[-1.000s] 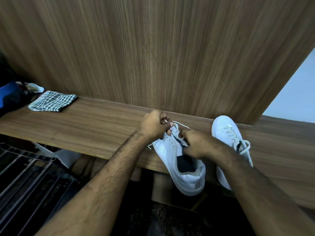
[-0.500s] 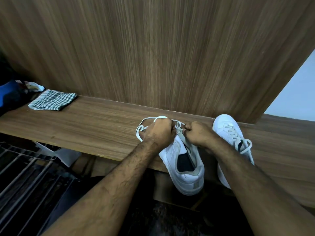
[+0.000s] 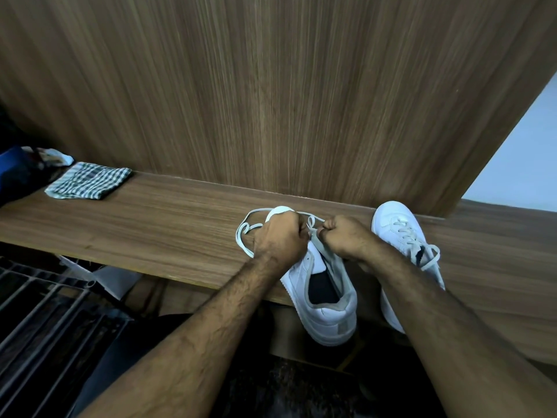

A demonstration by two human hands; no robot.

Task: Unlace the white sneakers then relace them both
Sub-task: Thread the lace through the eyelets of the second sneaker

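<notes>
Two white sneakers lie on a wooden shelf (image 3: pixel 156 227). The left sneaker (image 3: pixel 324 300) points away from me, its heel hanging over the front edge. My left hand (image 3: pixel 278 236) and my right hand (image 3: pixel 343 235) sit over its front, each gripping part of its white lace (image 3: pixel 245 236). A loose loop of that lace lies on the wood left of my left hand. The eyelets under my hands are hidden. The right sneaker (image 3: pixel 401 233) lies beside it, laced, partly behind my right forearm.
A folded checked cloth (image 3: pixel 89 181) lies at the shelf's far left, next to blue and dark items (image 3: pixel 13 173). A wood panel wall (image 3: pixel 271 86) rises right behind the shelf. A dark metal rack (image 3: pixel 39 315) stands lower left.
Both hands moved forward toward the toe of the left sneaker and closer together. A long loop of lace now lies out on the wood to the left.
</notes>
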